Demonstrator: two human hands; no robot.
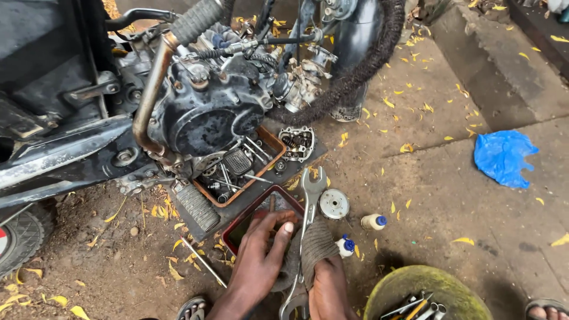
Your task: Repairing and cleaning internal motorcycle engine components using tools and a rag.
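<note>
— Any packaging down there?

— Two small bottles (374, 221), both cream-white with blue caps. One lies on the ground just right of the round metal disc (333, 204); the other (345, 246) lies below the disc, touching the grey rag.

— Anything else?

— A crumpled blue plastic bag (502, 156), well to the right of the disc, on the concrete.

— Labels, signs, screens?

— None that I can make out.
</note>
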